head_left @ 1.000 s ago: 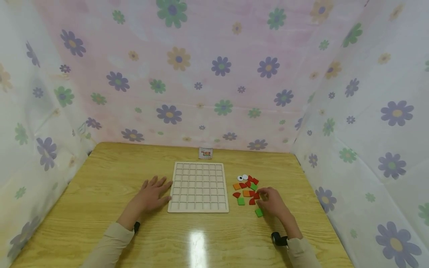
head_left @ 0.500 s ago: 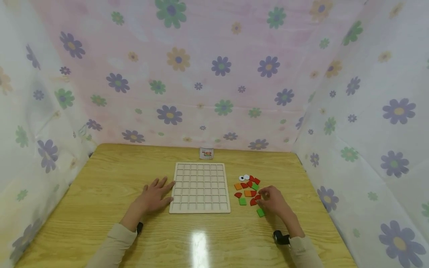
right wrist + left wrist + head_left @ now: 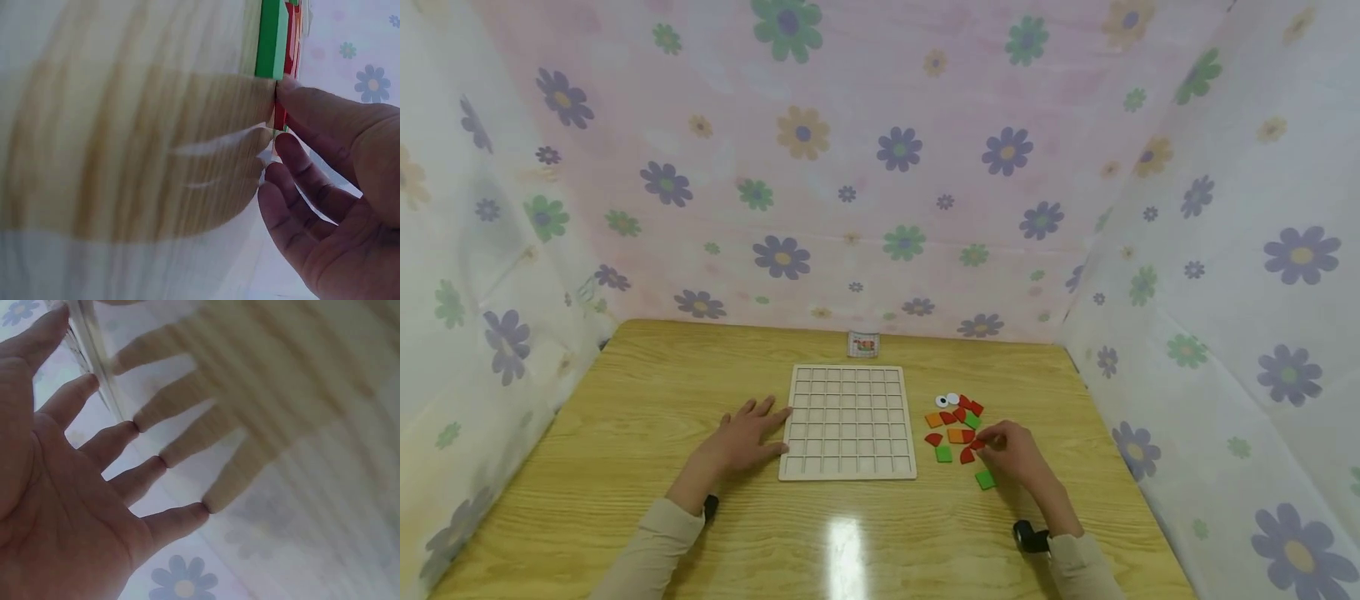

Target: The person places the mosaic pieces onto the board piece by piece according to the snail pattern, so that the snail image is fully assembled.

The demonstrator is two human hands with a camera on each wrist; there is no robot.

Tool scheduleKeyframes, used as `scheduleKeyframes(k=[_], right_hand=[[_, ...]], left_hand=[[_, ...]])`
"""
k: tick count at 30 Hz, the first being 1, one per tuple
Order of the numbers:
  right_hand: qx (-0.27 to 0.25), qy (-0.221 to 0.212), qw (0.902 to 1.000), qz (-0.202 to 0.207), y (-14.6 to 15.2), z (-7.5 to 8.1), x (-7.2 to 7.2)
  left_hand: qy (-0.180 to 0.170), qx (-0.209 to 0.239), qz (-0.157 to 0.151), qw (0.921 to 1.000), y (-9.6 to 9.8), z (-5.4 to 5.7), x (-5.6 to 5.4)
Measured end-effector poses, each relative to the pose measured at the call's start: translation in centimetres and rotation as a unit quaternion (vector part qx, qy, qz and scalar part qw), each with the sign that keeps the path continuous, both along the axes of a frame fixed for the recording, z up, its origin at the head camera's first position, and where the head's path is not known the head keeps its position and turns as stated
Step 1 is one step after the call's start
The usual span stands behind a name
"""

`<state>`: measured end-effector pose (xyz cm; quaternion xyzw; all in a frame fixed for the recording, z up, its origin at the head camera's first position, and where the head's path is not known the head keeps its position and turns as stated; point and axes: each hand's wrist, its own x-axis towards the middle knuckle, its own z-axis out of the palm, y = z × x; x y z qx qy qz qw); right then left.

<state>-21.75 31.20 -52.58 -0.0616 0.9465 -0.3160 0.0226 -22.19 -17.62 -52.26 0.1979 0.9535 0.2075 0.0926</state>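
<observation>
From here I make out a long beige left sleeve (image 3: 651, 546), a matching right sleeve (image 3: 1082, 567), a rounded black right wrist camera (image 3: 1028, 537) and a mostly hidden black left wrist camera (image 3: 711, 507).

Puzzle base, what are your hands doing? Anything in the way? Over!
Left hand at edge of grid board. Right hand pinching red piece. Green tile nearby, seemingly not blocking.

You face a pink flowery far wall (image 3: 827, 83), with white flowery walls (image 3: 1217, 275) left and right and light (image 3: 846, 554) shining on the wooden table (image 3: 925, 533).
</observation>
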Motion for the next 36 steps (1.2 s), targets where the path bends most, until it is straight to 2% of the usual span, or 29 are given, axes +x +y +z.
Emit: scheduleKeyframes(k=[3,10,14,20,26,36], right_hand=[[-0.008,0.000,1.0000,0.001,0.24,-0.02,0.03],[-0.025,0.028,0.9985,0.040,0.85,-0.34,-0.05],[-0.032,0.027,0.9981,0.046,0.83,-0.29,-0.21],[-0.020,0.008,0.9996,0.018,0.62,-0.17,-0.41],[-0.015,-0.009,0.9998,0.007,0.08,0.06,-0.56],[-0.008,-0.002,1.0000,0.001,0.41,0.05,-0.44]], left_hand=[[-0.003,0.005,0.001,1.0000,-0.02,0.07,-0.08],[-0.014,0.017,-0.001,0.9998,-0.16,0.12,-0.13],[-0.016,0.022,0.004,0.9996,-0.18,0.19,-0.15],[-0.014,0.021,0.005,0.9997,-0.09,0.19,-0.10],[-0.019,0.026,0.001,0.9995,-0.29,-0.38,-0.12],[-0.024,0.035,-0.006,0.9991,-0.17,-0.55,-0.27]])
